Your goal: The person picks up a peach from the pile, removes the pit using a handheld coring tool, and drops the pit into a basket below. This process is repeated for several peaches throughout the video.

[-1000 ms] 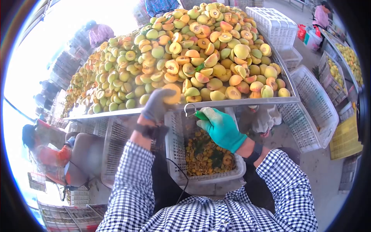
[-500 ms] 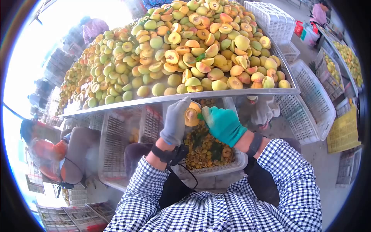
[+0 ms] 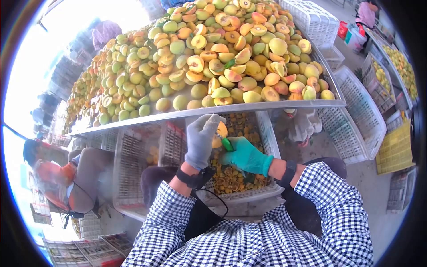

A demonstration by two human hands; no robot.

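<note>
left hand [image 3: 201, 140]: grey knit cloth glove, matt, finely ribbed
right hand [image 3: 244, 155]: teal glove, smooth rubbery coat, slight sheen
fruit half [image 3: 219, 133]: orange flesh, moist and glossy
tool [image 3: 227, 144]: green plastic handle, smooth
table [image 3: 267, 106]: bare metal rim, dull grey, brushed look
fruit pile [image 3: 200, 58]: matt velvety skins, wet-looking cut faces
near crate [image 3: 272, 147]: white plastic lattice, matt
right crate [image 3: 360, 111]: white plastic mesh, scuffed
sleeves [image 3: 338, 209]: woven checked cloth, soft, matt

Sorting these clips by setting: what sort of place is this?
Likely a fruit-processing yard. A long metal table heaped with halved peaches, white plastic crates all round, and a gloved left hand holding fruit above a crate of pits.
</note>
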